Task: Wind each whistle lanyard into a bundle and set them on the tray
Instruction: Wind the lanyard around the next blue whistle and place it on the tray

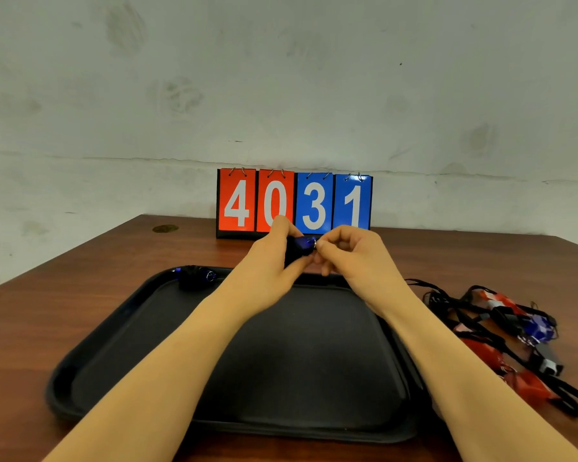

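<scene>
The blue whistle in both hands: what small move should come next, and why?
Probably lower it onto the tray beside the bundle already there. The left hand holds the blue whistle, its cord seemingly wound round it, while the right hand pinches its ring end. More whistles wait, unwound, at the right.

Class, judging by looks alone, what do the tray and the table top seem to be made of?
Tray: probably plastic, black, matte; the sign is a dull, slightly grainy surface with a moulded, rounded rim. Table top: wood or wood-look laminate, reddish brown, with streaky grain and a faint sheen; which of the two cannot be told.
</scene>
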`<state>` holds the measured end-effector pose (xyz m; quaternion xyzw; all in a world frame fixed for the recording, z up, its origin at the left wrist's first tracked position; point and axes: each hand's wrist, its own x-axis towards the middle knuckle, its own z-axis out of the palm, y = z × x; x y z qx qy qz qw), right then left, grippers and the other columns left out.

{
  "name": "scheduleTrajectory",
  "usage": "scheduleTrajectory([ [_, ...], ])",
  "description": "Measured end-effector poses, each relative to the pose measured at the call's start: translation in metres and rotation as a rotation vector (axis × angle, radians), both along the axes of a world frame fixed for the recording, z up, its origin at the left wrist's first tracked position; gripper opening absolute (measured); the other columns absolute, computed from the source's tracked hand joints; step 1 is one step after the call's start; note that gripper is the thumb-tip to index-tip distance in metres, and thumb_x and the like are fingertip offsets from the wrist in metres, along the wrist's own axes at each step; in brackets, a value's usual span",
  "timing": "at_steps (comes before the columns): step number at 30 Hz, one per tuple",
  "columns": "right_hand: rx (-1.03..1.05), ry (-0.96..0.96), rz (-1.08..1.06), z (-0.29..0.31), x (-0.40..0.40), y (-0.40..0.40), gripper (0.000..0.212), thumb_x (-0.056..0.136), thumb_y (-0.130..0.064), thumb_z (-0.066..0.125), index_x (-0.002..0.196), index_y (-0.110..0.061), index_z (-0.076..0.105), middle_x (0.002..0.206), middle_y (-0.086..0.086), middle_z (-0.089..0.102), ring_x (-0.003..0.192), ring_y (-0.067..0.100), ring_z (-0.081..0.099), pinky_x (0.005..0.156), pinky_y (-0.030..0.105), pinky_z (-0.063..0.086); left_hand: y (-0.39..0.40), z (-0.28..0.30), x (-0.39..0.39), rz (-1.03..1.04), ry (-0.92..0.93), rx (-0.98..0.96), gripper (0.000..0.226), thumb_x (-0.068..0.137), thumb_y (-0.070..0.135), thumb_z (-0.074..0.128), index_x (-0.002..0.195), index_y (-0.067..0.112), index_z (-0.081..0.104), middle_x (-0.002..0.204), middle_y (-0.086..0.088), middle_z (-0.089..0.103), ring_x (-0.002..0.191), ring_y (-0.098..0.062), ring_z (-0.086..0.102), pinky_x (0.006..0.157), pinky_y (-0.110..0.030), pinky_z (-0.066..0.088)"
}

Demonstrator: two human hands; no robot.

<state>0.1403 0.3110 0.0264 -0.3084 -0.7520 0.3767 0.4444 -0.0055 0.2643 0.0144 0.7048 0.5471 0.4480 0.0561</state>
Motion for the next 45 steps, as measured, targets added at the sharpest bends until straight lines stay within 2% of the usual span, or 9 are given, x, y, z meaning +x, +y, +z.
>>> scheduleTrajectory([
  [9,-0.018,0.148,0.065,0.000,0.000,-0.003,0.015,0.085,0.003,0.058,0.083,-0.012,0.064,0.084,0.013,0.067,0.074,0.014,0.066,0.068,0.019,0.055,0.000,-0.001,0.000,-0.006,-0.029,0.001,0.030,0.089,0.017,0.058,0.104,0.023,0.033,0.099,0.011,0.047,0.085,0.000,0.053,0.072,0.001,0.042],
  [14,0.182,0.047,-0.006,-0.003,-0.003,-0.005,0.020,0.082,0.003,0.058,0.078,-0.017,0.058,0.079,0.007,0.063,0.073,0.017,0.060,0.065,0.015,0.052,-0.001,-0.001,0.001,-0.025,0.015,0.001,0.033,0.088,0.017,0.059,0.102,0.024,0.030,0.091,0.017,0.047,0.080,-0.001,0.056,0.070,-0.002,0.044],
  [18,0.341,-0.046,-0.083,-0.006,-0.005,-0.002,0.027,0.080,0.001,0.059,0.070,-0.022,0.049,0.068,0.002,0.054,0.065,0.018,0.050,0.066,0.028,0.050,-0.001,-0.001,0.002,-0.019,0.054,0.008,0.031,0.089,0.016,0.058,0.100,0.024,0.030,0.087,0.019,0.046,0.074,0.000,0.055,0.065,-0.002,0.043],
  [22,0.505,-0.126,-0.112,-0.007,-0.005,-0.001,0.024,0.080,0.003,0.058,0.071,-0.017,0.048,0.063,-0.012,0.044,0.064,0.002,0.045,0.061,0.012,0.042,-0.002,0.000,0.000,-0.023,0.061,0.006,0.028,0.089,0.019,0.058,0.101,0.022,0.034,0.096,0.011,0.053,0.080,0.000,0.056,0.066,-0.007,0.046],
  [25,0.603,-0.175,-0.128,-0.007,-0.006,0.002,0.018,0.080,0.005,0.057,0.073,-0.011,0.049,0.066,-0.012,0.043,0.061,0.005,0.042,0.063,0.009,0.039,-0.002,0.002,-0.001,-0.019,0.045,0.000,0.028,0.087,0.019,0.060,0.101,0.022,0.036,0.101,0.009,0.053,0.087,-0.003,0.055,0.069,-0.007,0.045],
  [30,0.422,-0.121,-0.133,-0.002,-0.010,-0.003,0.024,0.084,0.001,0.056,0.075,-0.021,0.048,0.069,-0.009,0.050,0.067,-0.001,0.048,0.062,0.009,0.042,-0.003,0.012,-0.007,-0.014,0.004,-0.020,0.029,0.086,0.017,0.063,0.099,0.023,0.039,0.104,0.011,0.051,0.096,-0.003,0.052,0.068,-0.004,0.044],
  [35,0.255,-0.113,-0.126,0.009,-0.016,-0.006,0.020,0.083,-0.004,0.060,0.077,-0.021,0.054,0.077,-0.004,0.060,0.069,0.002,0.055,0.063,0.006,0.044,-0.010,0.023,-0.014,-0.023,0.052,-0.074,0.031,0.085,0.010,0.061,0.101,0.022,0.038,0.098,0.007,0.051,0.081,-0.008,0.055,0.064,-0.005,0.045],
  [41,0.073,-0.078,0.024,0.013,-0.027,-0.021,0.009,0.082,-0.006,0.065,0.084,-0.014,0.061,0.088,0.008,0.067,0.086,0.023,0.065,0.081,0.033,0.055,-0.040,0.029,-0.030,-0.032,0.031,-0.160,0.030,0.087,0.008,0.054,0.106,0.023,0.037,0.102,0.006,0.049,0.082,-0.013,0.057,0.061,-0.011,0.046],
  [45,0.081,-0.057,-0.020,0.010,-0.044,-0.037,0.011,0.083,-0.002,0.063,0.085,-0.013,0.060,0.083,0.003,0.064,0.080,0.013,0.062,0.074,0.021,0.051,-0.059,0.025,-0.045,-0.004,0.009,-0.178,0.024,0.093,0.017,0.050,0.113,0.027,0.040,0.111,0.005,0.053,0.097,-0.016,0.057,0.076,-0.017,0.044],
])
